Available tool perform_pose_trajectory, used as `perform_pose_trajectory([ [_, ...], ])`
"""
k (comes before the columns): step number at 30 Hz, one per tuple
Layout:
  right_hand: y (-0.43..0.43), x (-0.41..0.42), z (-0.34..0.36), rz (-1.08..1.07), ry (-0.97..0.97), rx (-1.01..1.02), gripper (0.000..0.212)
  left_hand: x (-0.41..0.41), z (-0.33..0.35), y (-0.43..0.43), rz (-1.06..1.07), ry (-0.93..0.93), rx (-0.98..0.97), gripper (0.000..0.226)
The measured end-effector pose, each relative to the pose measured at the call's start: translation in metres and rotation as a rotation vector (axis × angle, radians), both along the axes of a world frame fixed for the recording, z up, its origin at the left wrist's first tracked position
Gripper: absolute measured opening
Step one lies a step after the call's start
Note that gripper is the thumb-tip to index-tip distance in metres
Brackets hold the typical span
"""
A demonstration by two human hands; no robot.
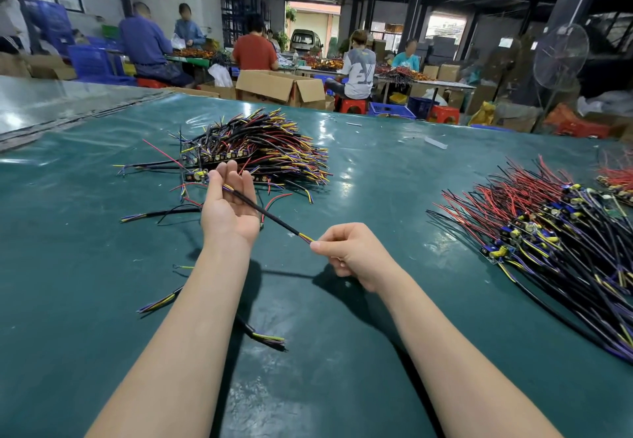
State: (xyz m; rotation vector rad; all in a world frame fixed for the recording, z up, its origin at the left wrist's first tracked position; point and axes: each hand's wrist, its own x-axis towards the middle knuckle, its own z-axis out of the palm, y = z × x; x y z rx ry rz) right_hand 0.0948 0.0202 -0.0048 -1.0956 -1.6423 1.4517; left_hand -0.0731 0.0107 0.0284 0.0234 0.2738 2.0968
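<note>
A short black cable (pixel 270 215) with yellow, purple and red wire ends runs between my two hands above the green table (pixel 359 170). My right hand (pixel 352 254) pinches its near end between thumb and forefinger. My left hand (pixel 230 203) is palm up with relaxed fingers, and the cable's far end lies across the palm. Just beyond the left hand sits a pile of wired circuit boards (pixel 257 150).
A second pile of wired boards with red and black leads (pixel 548 232) spreads along the right side. Loose cable pieces (pixel 161 213) (pixel 267 336) lie on the table near my left arm. Several people sit at benches with cardboard boxes (pixel 281 88) beyond the far edge.
</note>
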Motion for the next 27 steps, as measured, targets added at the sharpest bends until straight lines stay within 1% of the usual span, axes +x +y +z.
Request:
perform_pose_trajectory([
  [2,-0.002,0.001,0.003,0.062,-0.024,0.039,0.028,-0.001,0.0,0.0,0.011,-0.009,-0.006,0.028],
  [5,-0.007,0.001,0.009,0.247,-0.022,0.031,0.03,-0.003,0.0,-0.001,-0.005,-0.071,0.004,0.028],
  [7,-0.01,0.001,0.011,0.361,0.0,-0.034,0.03,-0.003,-0.002,-0.001,-0.045,-0.114,0.009,0.028],
  [9,-0.013,0.001,0.011,0.439,0.021,-0.123,0.03,-0.002,-0.003,-0.001,-0.11,-0.099,0.002,0.028],
  [10,-0.015,0.0,0.011,0.463,-0.003,-0.144,0.029,-0.001,-0.004,0.0,-0.139,-0.078,-0.011,0.027],
  [12,-0.019,-0.003,0.011,0.469,-0.101,-0.12,0.025,-0.001,-0.005,0.001,-0.155,-0.035,-0.051,0.027],
  [14,-0.021,-0.01,0.01,0.407,-0.158,-0.043,0.024,-0.002,-0.006,0.001,-0.139,-0.017,-0.094,0.027],
  [16,-0.022,-0.016,0.008,0.324,-0.197,0.058,0.03,-0.002,-0.008,0.002,-0.122,-0.003,-0.127,0.027],
  [18,-0.022,-0.02,0.006,0.257,-0.23,0.123,0.038,-0.001,-0.008,0.002,-0.093,0.052,-0.164,0.027],
  [20,-0.022,-0.019,0.008,0.229,-0.192,0.142,0.043,0.0,-0.007,0.003,-0.067,0.094,-0.196,0.028],
  [22,-0.023,-0.02,0.011,0.243,-0.154,0.195,0.046,-0.002,-0.007,0.004,-0.065,0.069,-0.2,0.029],
  [24,-0.026,-0.023,0.012,0.28,-0.157,0.267,0.048,-0.007,-0.008,0.004,-0.08,0.03,-0.203,0.03],
  [27,-0.03,-0.026,0.013,0.347,-0.083,0.221,0.053,-0.009,-0.007,0.004,-0.108,0.048,-0.216,0.031],
])
